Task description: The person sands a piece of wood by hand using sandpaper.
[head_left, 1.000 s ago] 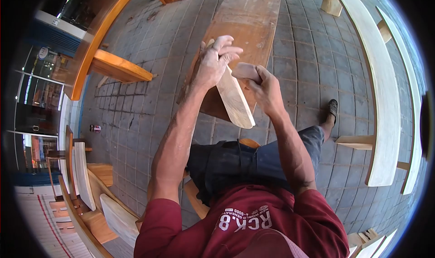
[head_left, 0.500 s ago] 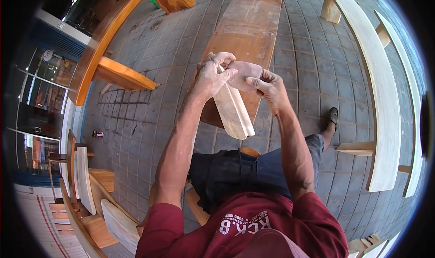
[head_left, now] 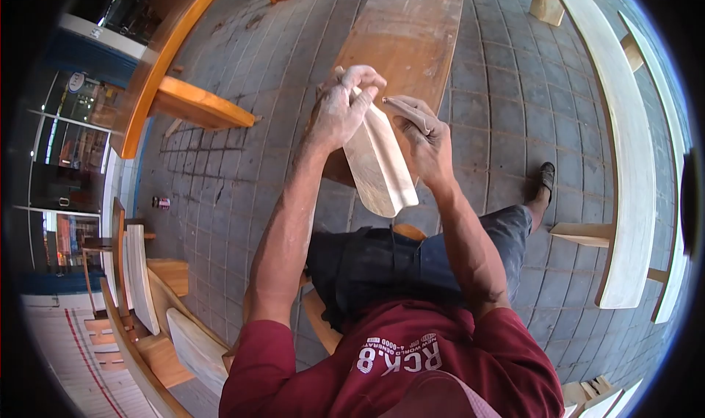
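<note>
My left hand is closed around the upper end of a pale wooden piece, its fingers dusty. The piece has a rounded lower end and a groove along its right side, and it slants down toward my lap. In my right hand a folded sheet of sandpaper is pinched between thumb and fingers, just right of the wood. A small gap shows between the sandpaper and the piece. My left fingers hide the wood's top end.
Beyond my hands runs a long brown wooden bench. On the left stands an orange-brown bench with a leg jutting over the tiled floor. Pale benches line the right. Boards lean at lower left.
The sandpaper, earlier held flat between both hands, is now folded in my right hand alone. My right hand has moved slightly left and turned. My left hand still grips the wood.
</note>
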The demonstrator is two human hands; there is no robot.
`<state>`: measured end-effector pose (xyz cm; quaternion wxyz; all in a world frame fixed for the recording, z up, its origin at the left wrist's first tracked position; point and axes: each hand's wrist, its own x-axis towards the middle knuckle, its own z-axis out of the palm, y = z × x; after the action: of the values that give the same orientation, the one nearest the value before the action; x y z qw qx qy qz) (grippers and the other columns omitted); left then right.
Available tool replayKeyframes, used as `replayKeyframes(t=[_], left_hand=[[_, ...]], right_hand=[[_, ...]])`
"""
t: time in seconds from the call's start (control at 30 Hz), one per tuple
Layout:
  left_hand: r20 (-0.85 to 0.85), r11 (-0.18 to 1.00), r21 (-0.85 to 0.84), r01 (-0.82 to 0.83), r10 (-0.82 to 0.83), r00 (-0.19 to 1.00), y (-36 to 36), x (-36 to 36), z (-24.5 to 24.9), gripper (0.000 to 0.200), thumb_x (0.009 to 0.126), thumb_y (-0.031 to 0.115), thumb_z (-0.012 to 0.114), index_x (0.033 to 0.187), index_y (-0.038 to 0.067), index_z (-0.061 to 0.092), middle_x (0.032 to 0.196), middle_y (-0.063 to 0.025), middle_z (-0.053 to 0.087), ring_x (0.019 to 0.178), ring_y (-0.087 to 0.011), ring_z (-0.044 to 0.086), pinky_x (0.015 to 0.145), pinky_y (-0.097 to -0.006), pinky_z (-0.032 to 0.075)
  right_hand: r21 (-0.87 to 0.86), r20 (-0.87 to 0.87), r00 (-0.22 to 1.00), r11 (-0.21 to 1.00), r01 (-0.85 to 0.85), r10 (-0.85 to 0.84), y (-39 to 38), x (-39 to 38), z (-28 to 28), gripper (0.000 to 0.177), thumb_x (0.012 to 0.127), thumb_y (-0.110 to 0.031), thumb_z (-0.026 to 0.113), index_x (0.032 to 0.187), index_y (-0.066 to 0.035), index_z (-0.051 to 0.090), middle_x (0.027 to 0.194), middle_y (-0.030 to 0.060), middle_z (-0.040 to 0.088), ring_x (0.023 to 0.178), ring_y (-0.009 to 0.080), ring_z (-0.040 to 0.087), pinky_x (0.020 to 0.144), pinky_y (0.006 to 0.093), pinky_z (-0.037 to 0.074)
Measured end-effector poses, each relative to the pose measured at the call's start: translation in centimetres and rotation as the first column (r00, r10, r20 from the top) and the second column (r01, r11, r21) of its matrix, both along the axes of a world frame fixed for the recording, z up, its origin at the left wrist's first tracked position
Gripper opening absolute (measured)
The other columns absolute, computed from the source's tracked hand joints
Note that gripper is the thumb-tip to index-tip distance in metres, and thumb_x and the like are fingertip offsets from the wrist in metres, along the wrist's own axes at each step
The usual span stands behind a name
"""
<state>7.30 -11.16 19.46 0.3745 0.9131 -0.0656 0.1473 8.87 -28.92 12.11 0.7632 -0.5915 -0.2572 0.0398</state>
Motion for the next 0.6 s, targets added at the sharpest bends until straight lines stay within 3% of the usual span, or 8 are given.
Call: replayKeyframes(t=[0.07,0.1,0.13,0.2,0.3,0.43,0.57,0.6], left_hand=[[0.004,0.999,-0.047,0.005,-0.005,1.0,0.5,-0.4,-0.4,0.03,0.094,0.002,0.048,0.123,0.006,0.054,0.121,-0.0079,0.065,0.12,-0.0212,0.057,0.107,-0.0372,0.042],[0.011,0.998,-0.069,0.014,-0.013,1.0,0.5,-0.4,-0.5,0.032,0.094,0.0,0.043,0.124,0.005,0.054,0.123,-0.0078,0.065,0.122,-0.0211,0.056,0.108,-0.0372,0.041],[0.096,0.994,-0.101,-0.033,0.043,0.994,0.2,-0.4,-0.8,0.042,0.084,-0.008,0.039,0.117,0.007,0.06,0.114,-0.0094,0.07,0.114,-0.024,0.063,0.1,-0.0374,0.048],[0.09,0.98,-0.193,-0.046,0.064,0.994,0.8,-0.6,-1.3,0.041,0.084,-0.008,0.038,0.117,0.005,0.06,0.115,-0.0095,0.07,0.114,-0.0235,0.063,0.101,-0.0373,0.047],[0.059,0.962,-0.264,-0.076,0.094,0.994,1.4,-1.4,-1.7,0.04,0.085,-0.007,0.036,0.118,0.001,0.058,0.116,-0.0111,0.07,0.113,-0.0228,0.063,0.102,-0.0365,0.046],[0.072,0.955,-0.283,-0.086,0.111,0.991,1.3,-1.5,-1.4,0.039,0.086,-0.005,0.036,0.12,0.0,0.056,0.115,-0.0141,0.07,0.106,-0.024,0.065,0.098,-0.0345,0.048],[0.028,0.94,-0.325,-0.101,0.117,0.993,0.6,-1.2,-1.3,0.039,0.086,-0.006,0.037,0.12,0.0,0.055,0.116,-0.0139,0.07,0.106,-0.0225,0.065,0.098,-0.0333,0.048],[0.008,0.931,-0.349,-0.109,0.119,0.993,0.6,-1.3,-1.2,0.039,0.086,-0.006,0.037,0.12,0.0,0.055,0.116,-0.0138,0.069,0.107,-0.022,0.065,0.098,-0.0331,0.047]], right_hand=[[-0.097,-0.012,0.996,0.991,-0.092,0.092,-0.5,-2.2,0.2,0.032,0.096,-0.003,0.059,0.126,-0.007,0.067,0.133,0.0123,0.063,0.11,0.0184,0.064,0.092,0.0299,0.05],[-0.229,0.025,0.979,0.954,-0.193,0.204,-0.8,-3.5,-0.1,0.036,0.099,-0.012,0.057,0.134,-0.006,0.061,0.147,0.0134,0.052,0.127,0.0239,0.055,0.104,0.0348,0.043],[-0.129,-0.003,0.978,0.97,-0.208,0.21,-0.7,-5.4,-0.3,0.04,0.1,-0.017,0.055,0.138,-0.004,0.056,0.15,0.0137,0.048,0.133,0.0261,0.049,0.109,0.0359,0.037],[-0.015,0.008,0.957,0.957,-0.29,0.29,-0.8,-7.3,-0.7,0.05,0.104,-0.026,0.048,0.147,0.0,0.044,0.157,0.0151,0.037,0.146,0.0296,0.032,0.119,0.037,0.021],[-0.115,-0.052,0.937,0.93,-0.349,0.346,-1.5,-6.6,-4.3,0.048,0.104,-0.023,0.047,0.147,-0.001,0.044,0.158,0.0163,0.036,0.145,0.0289,0.034,0.119,0.0373,0.022],[-0.334,-0.247,0.964,0.924,-0.185,0.103,-0.8,-4.4,-12.6,0.049,0.105,-0.025,0.047,0.146,0.001,0.044,0.156,0.0181,0.037,0.145,0.0304,0.034,0.119,0.0379,0.024],[-0.144,-0.233,0.947,0.955,-0.259,0.222,-0.9,-6.6,-5.0,0.05,0.105,-0.029,0.046,0.145,0.001,0.045,0.154,0.0196,0.039,0.145,0.034,0.034,0.119,0.0378,0.024],[-0.103,-0.115,0.955,0.953,-0.284,0.272,-1.2,-7.1,-2.5,0.051,0.105,-0.03,0.047,0.145,0.001,0.045,0.154,0.0197,0.039,0.145,0.0333,0.034,0.119,0.0379,0.024]])
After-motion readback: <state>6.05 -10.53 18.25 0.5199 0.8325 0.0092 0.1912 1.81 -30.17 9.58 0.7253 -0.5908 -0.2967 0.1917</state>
